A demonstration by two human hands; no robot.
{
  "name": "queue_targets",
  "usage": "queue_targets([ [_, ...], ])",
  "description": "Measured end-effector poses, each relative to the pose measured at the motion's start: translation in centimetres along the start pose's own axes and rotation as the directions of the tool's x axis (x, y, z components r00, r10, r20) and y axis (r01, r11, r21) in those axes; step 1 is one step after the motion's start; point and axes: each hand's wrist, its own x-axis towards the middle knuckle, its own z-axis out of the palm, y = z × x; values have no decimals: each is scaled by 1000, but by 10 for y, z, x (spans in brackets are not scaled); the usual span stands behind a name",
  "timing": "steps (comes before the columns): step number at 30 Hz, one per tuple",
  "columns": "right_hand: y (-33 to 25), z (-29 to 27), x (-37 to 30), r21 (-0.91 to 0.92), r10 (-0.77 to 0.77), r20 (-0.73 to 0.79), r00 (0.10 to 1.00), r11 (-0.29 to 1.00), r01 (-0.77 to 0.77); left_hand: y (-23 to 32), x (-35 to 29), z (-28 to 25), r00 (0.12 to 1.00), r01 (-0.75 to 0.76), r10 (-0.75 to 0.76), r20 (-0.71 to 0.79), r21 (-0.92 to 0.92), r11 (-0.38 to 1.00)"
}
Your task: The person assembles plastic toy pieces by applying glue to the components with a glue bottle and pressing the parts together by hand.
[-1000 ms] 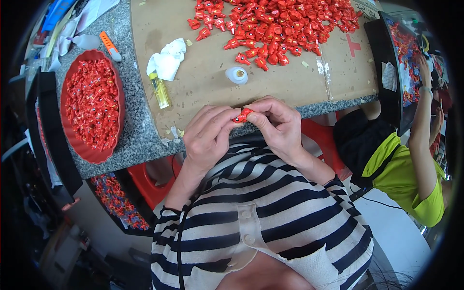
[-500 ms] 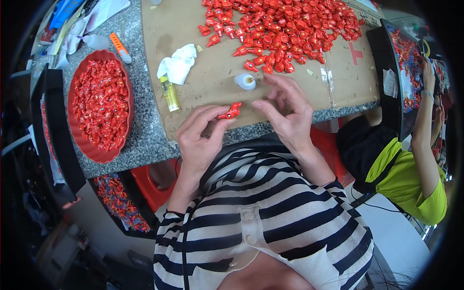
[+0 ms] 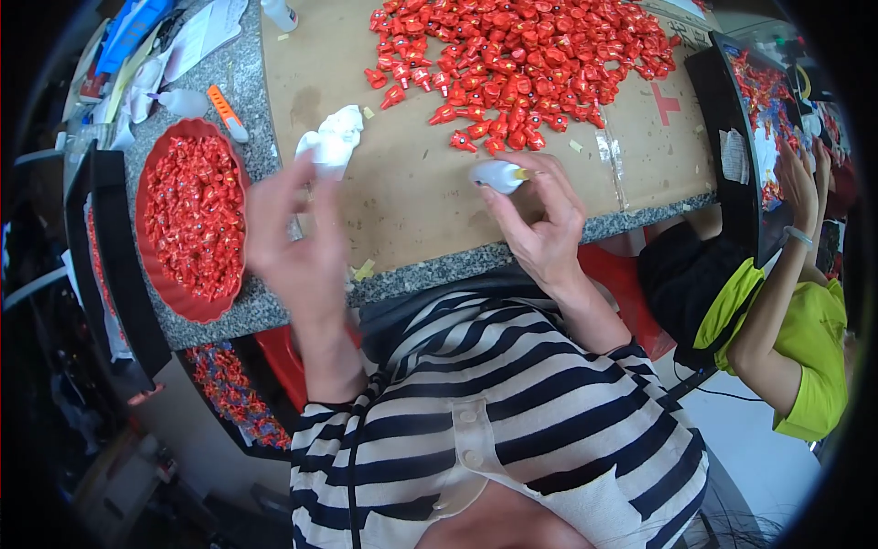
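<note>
My right hand (image 3: pixel 549 215) grips a small white squeeze bottle (image 3: pixel 498 176) with a yellowish tip, tilted over the cardboard (image 3: pixel 412 197). Smeared by motion, my left hand (image 3: pixel 306 242) is raised between the scalloped red dish (image 3: pixel 144 210) and the cardboard; whether its fingers hold anything is unclear. Just beyond its fingers lies a crumpled white tissue (image 3: pixel 338 137). Small red plastic figure parts (image 3: pixel 190 206) fill the dish. A large heap of similar red parts (image 3: pixel 521 69) spreads over the far side of the cardboard.
An orange cutter (image 3: pixel 226 112) lies on the granite tabletop (image 3: pixel 261 73) beyond the dish. At the far edge stands another white bottle (image 3: pixel 279 14). Black trays (image 3: pixel 128 256) flank the table. On the right, a co-worker in a lime shirt (image 3: pixel 805 348) reaches over a tray.
My left hand has swung left towards the dish, and the red figure part it held no longer shows. My right hand has picked up the white bottle that stood on the cardboard.
</note>
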Motion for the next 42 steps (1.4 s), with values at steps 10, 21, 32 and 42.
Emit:
queue_targets([
  [10,11,-2,-16,284,260,-54,964,930,-235,27,-15,78,909,29,-81,409,130,991],
  [21,-11,14,-16,313,199,-6,980,931,-187,11,-48,40,775,616,-172,609,-665,422],
  [32,-26,3,-10,231,134,130,982,960,-161,1,-59,31,805,593,-261,533,-744,308],
  [42,-25,-31,-6,300,16,212,977,950,-81,-7,-60,25,825,559,-196,530,-712,426],
])
